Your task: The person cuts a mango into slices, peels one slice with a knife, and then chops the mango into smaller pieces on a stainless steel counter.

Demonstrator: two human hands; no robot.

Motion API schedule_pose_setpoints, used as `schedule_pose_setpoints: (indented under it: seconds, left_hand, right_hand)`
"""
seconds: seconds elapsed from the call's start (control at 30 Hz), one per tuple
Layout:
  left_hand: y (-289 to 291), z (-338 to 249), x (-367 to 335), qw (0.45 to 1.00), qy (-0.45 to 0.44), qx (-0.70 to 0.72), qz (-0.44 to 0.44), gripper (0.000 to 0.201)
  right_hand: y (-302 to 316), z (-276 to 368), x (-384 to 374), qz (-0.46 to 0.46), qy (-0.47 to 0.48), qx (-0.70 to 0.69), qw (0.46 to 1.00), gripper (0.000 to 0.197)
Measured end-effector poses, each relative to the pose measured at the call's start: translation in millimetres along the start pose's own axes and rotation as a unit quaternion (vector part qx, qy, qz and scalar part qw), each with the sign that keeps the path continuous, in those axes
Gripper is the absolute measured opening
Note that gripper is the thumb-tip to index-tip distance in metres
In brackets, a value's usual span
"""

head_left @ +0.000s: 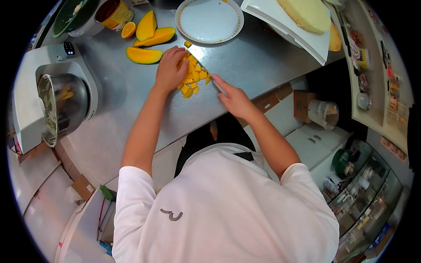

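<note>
On the metal worktop, my right hand (236, 101) is closed round the handle of a knife (203, 66). The thin blade points to the far left and runs along a heap of diced mango (196, 77). Curled fingers of my left hand (170, 70) grip the left side of the heap; the fingertips are partly hidden. One loose mango cube (188, 44) lies just beyond the blade's tip. Past my left hand are a mango slice (144, 55) and two more mango pieces (154, 37). Beside them is a cut orange half (128, 30).
A round white plate (209, 22) stands at the back. At the far right, a pale cake layer (307, 13) sits on a white stand (313, 46). A stand mixer (57, 94) with a metal bowl occupies the left, with a yellow tin (115, 15) and green bowl (72, 17) behind.
</note>
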State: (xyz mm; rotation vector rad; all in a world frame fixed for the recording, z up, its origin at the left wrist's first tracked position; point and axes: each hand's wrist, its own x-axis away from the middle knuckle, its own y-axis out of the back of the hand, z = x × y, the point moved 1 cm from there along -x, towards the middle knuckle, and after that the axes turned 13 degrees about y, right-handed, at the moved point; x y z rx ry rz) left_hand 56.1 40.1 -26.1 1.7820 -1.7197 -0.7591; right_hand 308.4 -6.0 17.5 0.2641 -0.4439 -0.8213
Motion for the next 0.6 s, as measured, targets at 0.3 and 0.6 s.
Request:
schedule_pose_setpoints:
  seconds: [0.3,0.6]
  left_hand:
    - [10,-10,82,0.993,0.088,-0.018,-0.07,0.069]
    - [-39,-29,70,0.965,0.195,0.045,-0.172,0.082]
  right_hand:
    - [3,-16,42,-0.038,0.027,-0.01,0.999,0.067]
    - [27,-12,6,0.024,0.026,-0.024,0.999,0.067]
